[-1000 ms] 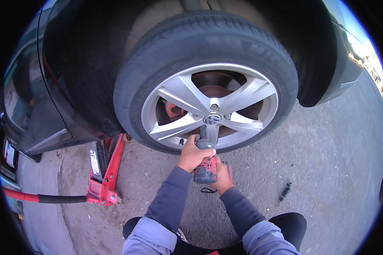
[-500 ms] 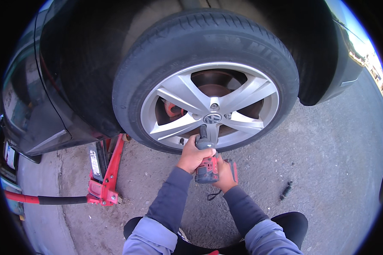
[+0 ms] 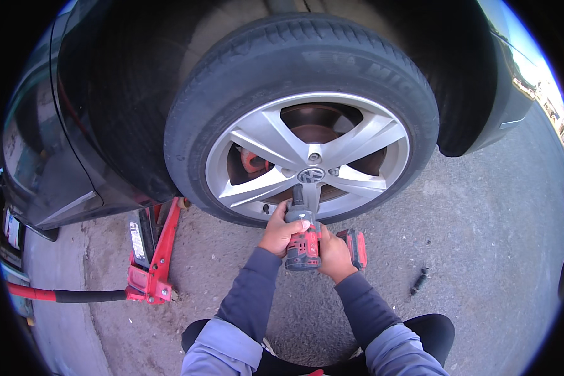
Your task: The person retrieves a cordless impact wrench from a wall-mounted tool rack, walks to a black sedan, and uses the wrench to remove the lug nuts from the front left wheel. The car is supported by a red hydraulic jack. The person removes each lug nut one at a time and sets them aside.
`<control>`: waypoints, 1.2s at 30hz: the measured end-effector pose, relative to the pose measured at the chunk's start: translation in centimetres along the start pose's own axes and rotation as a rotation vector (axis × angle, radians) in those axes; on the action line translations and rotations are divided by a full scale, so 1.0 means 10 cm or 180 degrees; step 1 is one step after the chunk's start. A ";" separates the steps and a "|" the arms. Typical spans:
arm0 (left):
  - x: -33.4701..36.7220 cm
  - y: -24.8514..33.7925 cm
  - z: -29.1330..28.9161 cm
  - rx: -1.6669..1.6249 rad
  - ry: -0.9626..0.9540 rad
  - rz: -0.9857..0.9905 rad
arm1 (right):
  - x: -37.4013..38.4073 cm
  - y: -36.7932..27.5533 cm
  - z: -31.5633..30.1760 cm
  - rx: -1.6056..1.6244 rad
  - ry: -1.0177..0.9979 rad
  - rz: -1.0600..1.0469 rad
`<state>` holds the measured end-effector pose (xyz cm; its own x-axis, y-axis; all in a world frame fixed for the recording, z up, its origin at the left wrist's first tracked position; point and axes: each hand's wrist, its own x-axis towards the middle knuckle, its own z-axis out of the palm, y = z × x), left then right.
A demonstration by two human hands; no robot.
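Observation:
A red and black cordless impact wrench (image 3: 304, 247) is held in both my hands, its dark socket (image 3: 298, 194) up against the silver wheel rim (image 3: 276, 133) just below the centre cap. My left hand (image 3: 278, 234) is wrapped round the front of the tool's body, thumb on top. Round the handle closes my right hand (image 3: 337, 257), with the red and black battery (image 3: 356, 249) sticking out beyond it on the right. The socket covers whatever bolt lies behind it. Other bolts (image 3: 314, 157) show in holes around the hub. A black tire (image 3: 225, 88) surrounds the rim.
A red floor jack (image 3: 155, 263) stands under the dark car (image 3: 75, 156) left of the wheel, its long handle (image 3: 88, 295) reaching left. On the asphalt to the right lies a small black cylindrical part (image 3: 420, 282). A brake caliper (image 3: 252, 161) shows between the spokes.
The wrench has rolled so its battery swings out to the right. My right hand has shifted slightly right with it. The left hand keeps nearly the same place on the body.

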<state>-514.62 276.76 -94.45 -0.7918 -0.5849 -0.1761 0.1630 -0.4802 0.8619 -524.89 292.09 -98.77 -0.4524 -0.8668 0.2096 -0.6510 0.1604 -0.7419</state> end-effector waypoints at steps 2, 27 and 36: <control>-0.01 0.01 0.01 -0.0117 -0.0005 -0.0024 | 0.00 0.00 -0.02 -0.0125 -0.0092 0.0143; 0.01 -0.04 -0.05 -0.0043 -0.0166 -0.0027 | 0.01 -0.12 -0.12 -0.0274 -0.0208 0.0150; -0.07 0.03 0.06 0.0317 0.0173 -0.0133 | -0.15 -0.05 0.05 0.0260 0.0231 -0.0120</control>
<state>-514.36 277.36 -93.77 -0.7631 -0.6016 -0.2362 0.0689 -0.4392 0.8958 -523.55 293.10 -99.03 -0.4735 -0.8346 0.2816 -0.6180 0.0869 -0.7814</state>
